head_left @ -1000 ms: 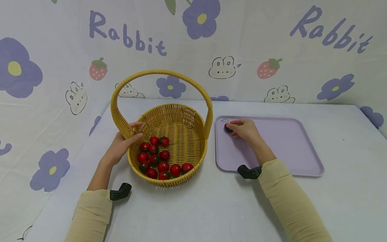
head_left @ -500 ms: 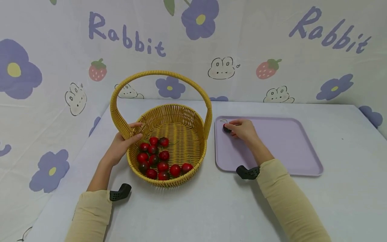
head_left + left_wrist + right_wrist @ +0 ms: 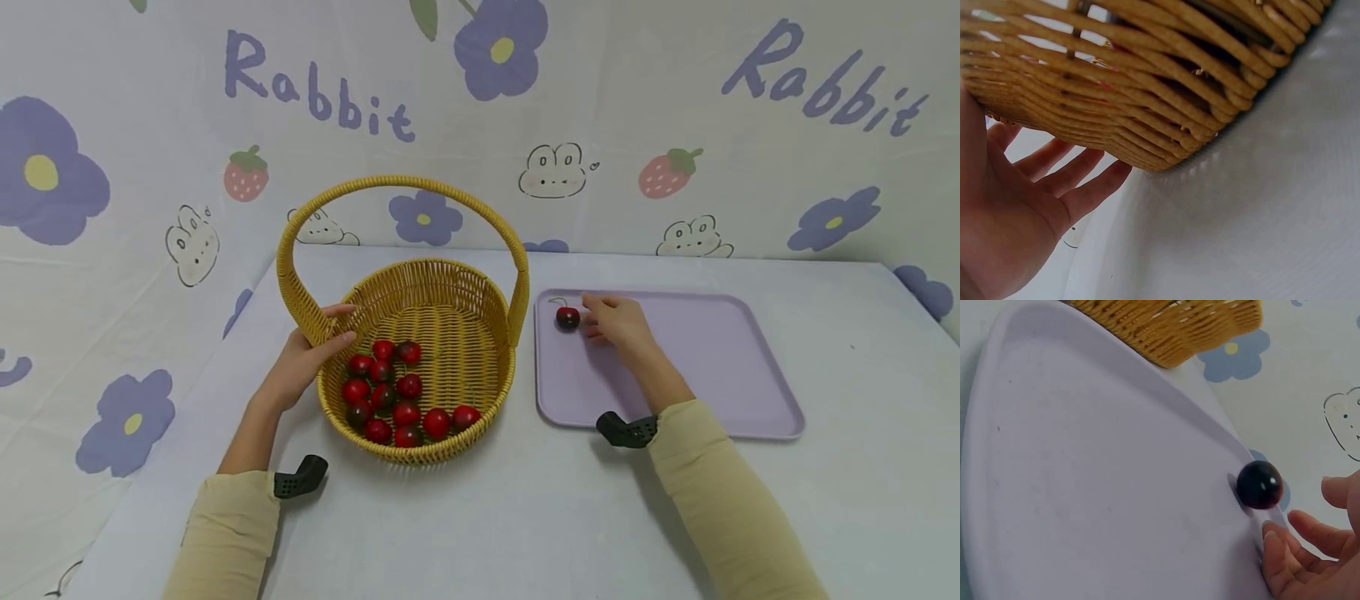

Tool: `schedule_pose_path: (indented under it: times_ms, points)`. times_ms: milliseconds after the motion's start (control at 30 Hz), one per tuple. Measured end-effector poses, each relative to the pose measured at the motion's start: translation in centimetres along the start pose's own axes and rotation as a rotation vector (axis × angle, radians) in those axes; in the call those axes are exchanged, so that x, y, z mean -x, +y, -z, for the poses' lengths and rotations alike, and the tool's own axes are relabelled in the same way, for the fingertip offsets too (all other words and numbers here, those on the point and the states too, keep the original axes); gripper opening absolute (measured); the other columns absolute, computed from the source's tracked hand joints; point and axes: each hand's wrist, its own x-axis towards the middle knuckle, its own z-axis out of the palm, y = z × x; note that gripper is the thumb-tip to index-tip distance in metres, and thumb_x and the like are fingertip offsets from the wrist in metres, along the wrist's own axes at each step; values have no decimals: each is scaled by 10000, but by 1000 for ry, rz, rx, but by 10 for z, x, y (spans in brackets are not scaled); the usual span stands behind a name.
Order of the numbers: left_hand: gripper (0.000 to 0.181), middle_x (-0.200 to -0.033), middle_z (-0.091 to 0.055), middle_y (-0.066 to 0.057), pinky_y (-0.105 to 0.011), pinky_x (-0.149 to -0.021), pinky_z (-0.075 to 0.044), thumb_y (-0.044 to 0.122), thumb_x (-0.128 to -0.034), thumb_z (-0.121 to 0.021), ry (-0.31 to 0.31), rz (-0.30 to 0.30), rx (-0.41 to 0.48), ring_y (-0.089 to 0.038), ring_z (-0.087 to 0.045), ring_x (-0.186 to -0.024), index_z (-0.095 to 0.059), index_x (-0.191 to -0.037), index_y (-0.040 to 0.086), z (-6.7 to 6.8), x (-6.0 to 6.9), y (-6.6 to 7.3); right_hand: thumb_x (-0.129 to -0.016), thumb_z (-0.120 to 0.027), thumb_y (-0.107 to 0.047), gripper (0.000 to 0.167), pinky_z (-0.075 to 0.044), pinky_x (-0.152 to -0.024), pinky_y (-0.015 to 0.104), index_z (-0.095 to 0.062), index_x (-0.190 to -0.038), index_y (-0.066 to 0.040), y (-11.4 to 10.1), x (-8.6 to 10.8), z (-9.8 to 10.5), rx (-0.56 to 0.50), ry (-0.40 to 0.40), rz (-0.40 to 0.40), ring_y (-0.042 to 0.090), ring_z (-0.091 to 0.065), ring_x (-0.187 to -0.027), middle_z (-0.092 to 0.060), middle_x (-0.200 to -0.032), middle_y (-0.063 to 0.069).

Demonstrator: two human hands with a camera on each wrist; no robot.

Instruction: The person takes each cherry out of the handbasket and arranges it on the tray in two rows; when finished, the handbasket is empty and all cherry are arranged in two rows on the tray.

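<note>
A yellow wicker basket (image 3: 431, 457) with a tall arched handle stands on the left. My left hand (image 3: 296, 367) holds its left side at the foot of the handle, thumb over the rim. In the left wrist view, the fingers (image 3: 1094, 187) lie along the outer wall. Several dark red cherries (image 3: 382, 396) lie inside, mostly toward the near left. On the lilac tray (image 3: 697, 358), one cherry (image 3: 567, 318) with a thin stem sits in the far left corner. Just right of it is my right hand (image 3: 618, 329); in the right wrist view its spread fingers (image 3: 1319, 534) are apart from the cherry.
A white cloth covers the table (image 3: 480, 525). Behind it hangs a printed fabric backdrop (image 3: 465, 150) with flowers, rabbits and strawberries. The basket's handle rises well above its rim. A narrow strip of table separates basket and tray.
My right hand has let go of the cherry and drawn slightly to the right, leaving it on the tray. My left hand and the basket have stayed in place.
</note>
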Motion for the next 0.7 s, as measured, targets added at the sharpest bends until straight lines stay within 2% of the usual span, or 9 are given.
schedule_pose_path:
  times_ms: [200, 333, 433, 533, 700]
  points:
    - [503, -1448, -375, -156, -531, -1053, -287, 193, -949, -594, -4, -4, 1, -335, -390, -1293, -423, -1388, 16, -1, 0, -1, -1007, -408, -409, 583, -515, -763, 232, -460, -1364, 50, 1, 3, 19, -58, 4, -35, 140, -581, -842, -505, -1184, 189]
    - [503, -1458, -361, -155, -537, -1054, -281, 195, -949, -594, -1, -6, -11, -334, -371, -1310, -426, -1387, 14, -1, 0, 0, -1011, -346, -460, 641, -509, -790, 225, -421, -1384, 56, -6, 14, 33, -43, -23, -14, 183, -569, -927, -479, -1251, 221]
    - [506, -1461, -358, -155, -540, -1055, -277, 200, -947, -595, 1, -9, -16, -334, -363, -1316, -428, -1385, 11, -1, 1, 1, -1002, -298, -514, 695, -503, -807, 219, -405, -1387, 55, -12, 24, 43, -11, -64, 31, 231, -559, -1002, -467, -1276, 236]
    - [507, -1459, -361, -155, -540, -1053, -280, 202, -946, -597, 3, -10, -15, -336, -370, -1309, -428, -1383, 7, -1, 1, 1, -992, -290, -537, 719, -499, -829, 228, -397, -1382, 58, -16, 33, 52, -11, -128, 98, 221, -577, -1017, -488, -1238, 218]
    - [500, -1456, -366, -152, -539, -1047, -291, 196, -950, -592, 3, -11, -10, -339, -388, -1294, -428, -1383, 9, -1, 0, 0, -980, -359, -520, 676, -496, -845, 245, -431, -1335, 51, -22, 47, 61, -96, -258, 189, 153, -621, -967, -585, -1087, 83]
